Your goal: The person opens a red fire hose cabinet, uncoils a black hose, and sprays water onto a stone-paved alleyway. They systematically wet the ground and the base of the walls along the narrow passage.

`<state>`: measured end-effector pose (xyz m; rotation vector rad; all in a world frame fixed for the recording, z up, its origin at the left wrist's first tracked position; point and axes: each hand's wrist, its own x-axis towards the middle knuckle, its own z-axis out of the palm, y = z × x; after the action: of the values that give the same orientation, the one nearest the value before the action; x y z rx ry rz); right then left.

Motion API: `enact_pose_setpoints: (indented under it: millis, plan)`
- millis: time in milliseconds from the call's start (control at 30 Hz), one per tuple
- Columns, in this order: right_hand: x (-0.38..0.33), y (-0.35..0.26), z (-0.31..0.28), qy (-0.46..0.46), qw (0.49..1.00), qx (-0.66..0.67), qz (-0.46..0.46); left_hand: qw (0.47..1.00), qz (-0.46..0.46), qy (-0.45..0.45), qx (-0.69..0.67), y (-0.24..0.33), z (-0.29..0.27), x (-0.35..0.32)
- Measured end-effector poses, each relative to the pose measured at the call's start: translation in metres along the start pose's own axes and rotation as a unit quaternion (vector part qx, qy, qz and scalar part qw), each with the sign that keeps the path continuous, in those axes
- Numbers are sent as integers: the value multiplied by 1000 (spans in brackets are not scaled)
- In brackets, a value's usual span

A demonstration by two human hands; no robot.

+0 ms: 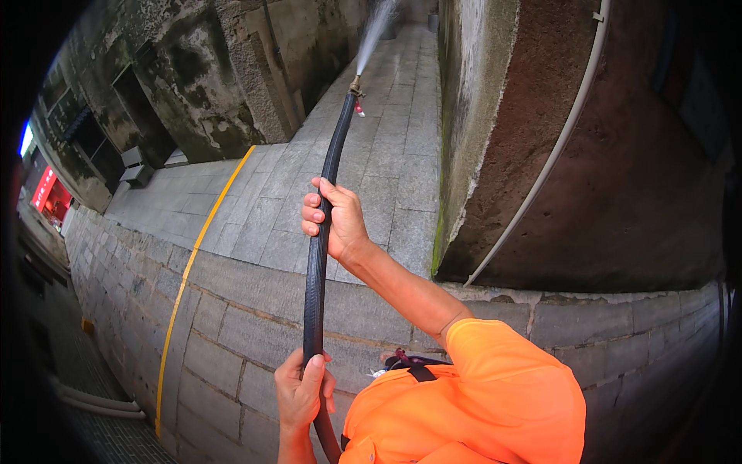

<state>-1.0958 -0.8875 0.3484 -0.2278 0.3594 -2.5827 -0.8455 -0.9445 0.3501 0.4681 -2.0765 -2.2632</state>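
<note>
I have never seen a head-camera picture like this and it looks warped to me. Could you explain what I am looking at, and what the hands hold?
The single picture comes from a wide camera on a person's head, looking down; that lens bends straight edges. No machine here: two bare hands. The right hand, on an orange-sleeved arm, grips a black hose farther up; the left hand grips it lower down. At the hose's end a brass nozzle sprays water over grey stone paving with a yellow line. A low stone wall runs in front.

An outdoor alley in an old stone-built quarter. Grey paving slabs run between weathered, moss-stained walls, a yellow line follows the pavement's edge, and a white pipe climbs the right-hand wall. A low block wall crosses the foreground.
</note>
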Motion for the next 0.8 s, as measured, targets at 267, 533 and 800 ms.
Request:
enact_pose_setpoints:
  millis: [267, 533, 800]
  plan:
    - [0, 3, 0, 5, 1000, -3, 3, 1000, 4, 4, 2, -2, -2, 0]
    - [-2, 5, 1, 10, 1000, -1, 3, 1000, 0, -1, 3, -2, -3, 0]
    - [-1, 6, -2, 18, 1000, -5, 0, 1000, -1, -3, 0, -4, -4, 0]
